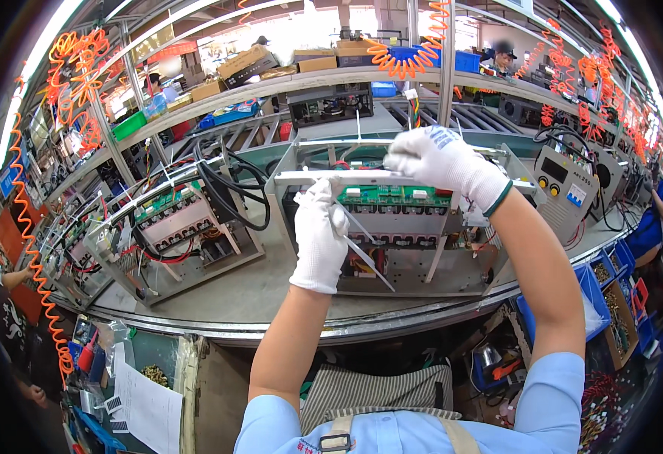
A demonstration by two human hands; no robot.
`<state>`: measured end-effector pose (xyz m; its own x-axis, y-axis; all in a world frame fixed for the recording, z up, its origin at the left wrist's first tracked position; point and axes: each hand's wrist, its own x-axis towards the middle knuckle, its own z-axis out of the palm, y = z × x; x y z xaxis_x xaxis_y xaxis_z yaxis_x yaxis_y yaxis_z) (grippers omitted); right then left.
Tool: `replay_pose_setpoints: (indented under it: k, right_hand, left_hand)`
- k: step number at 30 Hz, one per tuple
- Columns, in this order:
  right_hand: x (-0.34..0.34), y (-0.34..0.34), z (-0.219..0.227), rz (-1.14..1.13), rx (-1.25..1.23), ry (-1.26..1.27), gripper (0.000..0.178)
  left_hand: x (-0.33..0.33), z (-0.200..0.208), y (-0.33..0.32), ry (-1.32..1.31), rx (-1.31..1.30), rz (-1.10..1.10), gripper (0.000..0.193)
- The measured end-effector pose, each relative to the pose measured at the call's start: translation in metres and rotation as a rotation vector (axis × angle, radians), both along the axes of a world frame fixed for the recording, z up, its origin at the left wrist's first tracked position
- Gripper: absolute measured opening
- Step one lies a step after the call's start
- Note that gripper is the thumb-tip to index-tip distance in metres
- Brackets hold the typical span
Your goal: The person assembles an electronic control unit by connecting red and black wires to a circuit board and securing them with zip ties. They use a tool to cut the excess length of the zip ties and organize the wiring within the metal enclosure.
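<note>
An open-framed machine chassis (467, 271) stands upright on the bench in front of me, with a green circuit board (384, 198) behind its pale top bar (361, 178). My left hand (321, 238), in a white knit glove, is closed at the bar's left part. Thin white strips that look like cable ties (371, 263) stick out of it, down to the right. Above the bar's middle, my gloved right hand (439, 160) has its fingers curled together. Whatever it pinches is hidden. Another white tie (358, 125) stands up behind the chassis.
More open chassis (176, 227) with black cables stand to the left. A finished-looking grey welding machine (566, 185) is at right. Blue parts bins (590, 303) line the right edge; a paper sheet (148, 405) lies lower left. Orange coiled hoses (414, 62) hang overhead. Other people are nearby.
</note>
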<state>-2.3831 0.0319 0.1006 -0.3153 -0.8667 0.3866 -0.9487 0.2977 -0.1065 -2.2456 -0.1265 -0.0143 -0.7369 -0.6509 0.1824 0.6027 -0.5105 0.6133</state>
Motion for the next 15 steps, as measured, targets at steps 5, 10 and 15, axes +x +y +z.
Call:
replay_pose_setpoints:
  k: [5,10,15]
  right_hand:
    - [-0.009,-0.035,0.0,0.049,0.109,0.192,0.026]
    - [-0.007,-0.048,0.011,-0.161,0.125,0.14,0.022]
    - [0.002,-0.039,-0.011,0.097,0.007,-0.356,0.028]
  left_hand:
    - [0.007,0.0,0.001,0.003,-0.051,0.03,0.02]
    - [0.005,-0.004,-0.001,0.015,-0.085,0.016,0.021]
    - [0.007,-0.003,0.002,0.001,-0.106,0.067,0.019]
